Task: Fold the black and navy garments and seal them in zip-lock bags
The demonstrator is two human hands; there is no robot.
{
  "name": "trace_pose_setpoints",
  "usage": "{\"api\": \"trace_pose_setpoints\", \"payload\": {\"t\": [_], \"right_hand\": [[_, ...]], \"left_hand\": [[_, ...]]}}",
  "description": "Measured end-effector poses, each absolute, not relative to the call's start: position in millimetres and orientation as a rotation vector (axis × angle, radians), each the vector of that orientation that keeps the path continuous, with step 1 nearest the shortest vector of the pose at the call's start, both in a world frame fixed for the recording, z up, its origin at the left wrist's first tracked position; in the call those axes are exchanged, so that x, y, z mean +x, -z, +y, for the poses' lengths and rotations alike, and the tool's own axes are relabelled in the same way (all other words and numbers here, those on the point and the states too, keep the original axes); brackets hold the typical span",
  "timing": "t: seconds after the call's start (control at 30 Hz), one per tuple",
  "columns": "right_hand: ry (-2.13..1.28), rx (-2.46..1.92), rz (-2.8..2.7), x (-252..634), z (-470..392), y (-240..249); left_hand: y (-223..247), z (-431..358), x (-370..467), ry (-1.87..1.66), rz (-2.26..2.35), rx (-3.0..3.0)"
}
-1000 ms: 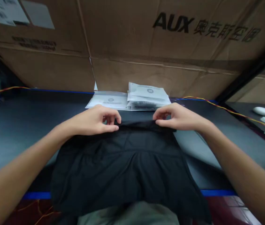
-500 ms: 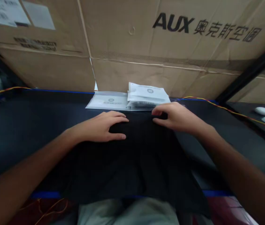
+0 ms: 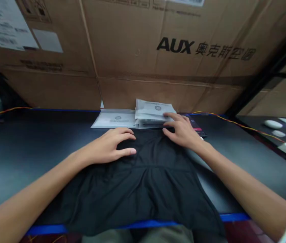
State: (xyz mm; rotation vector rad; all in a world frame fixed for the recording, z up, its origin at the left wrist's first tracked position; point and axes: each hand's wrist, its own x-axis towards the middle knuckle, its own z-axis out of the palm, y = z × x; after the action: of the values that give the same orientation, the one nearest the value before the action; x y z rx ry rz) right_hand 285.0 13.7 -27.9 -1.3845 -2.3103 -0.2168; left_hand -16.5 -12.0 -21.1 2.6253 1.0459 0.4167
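A black cloth garment (image 3: 148,189) with gathered folds lies spread on the dark table, its lower edge hanging over the blue front rim. My left hand (image 3: 112,145) rests on the garment's upper left part, fingers apart, gripping nothing. At the upper right corner is my right hand (image 3: 179,130), its fingers spread and slightly bent. Its fingertips come up to the stack of white packets (image 3: 153,109), overlapping the lower right of the stack in view; whether they touch it I cannot tell. Beside the stack lies a flat white packet (image 3: 114,118).
A large cardboard box (image 3: 122,44) stands behind the dark table (image 3: 31,145). Partly behind my right hand lies a dark flat thing with a pink stripe (image 3: 198,129). A red-yellow cable (image 3: 239,125) runs along the right, near white rounded objects (image 3: 273,124).
The view has tilted up a little and brightened. My right hand's fingers have opened from a curled shape and reach toward the packets. My left hand stays on the garment.
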Motion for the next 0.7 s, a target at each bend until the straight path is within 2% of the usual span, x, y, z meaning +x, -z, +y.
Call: {"api": "trace_pose_setpoints", "payload": {"t": [0.23,0.57,0.7], "right_hand": [[0.223,-1.298,-2.226,275.0,7.7,25.6],[0.100,-1.090,-2.159,272.8,3.7,19.0],[-0.039,-0.943,-2.089,264.4,-13.2,6.5]], "left_hand": [[18.2,-15.2,-5.7,-0.678,1.018,2.446],[24.7,-12.6,-3.1,-0.667,1.117,2.241],[27.3,-8.0,-3.1,-0.908,1.154,2.034]]}}
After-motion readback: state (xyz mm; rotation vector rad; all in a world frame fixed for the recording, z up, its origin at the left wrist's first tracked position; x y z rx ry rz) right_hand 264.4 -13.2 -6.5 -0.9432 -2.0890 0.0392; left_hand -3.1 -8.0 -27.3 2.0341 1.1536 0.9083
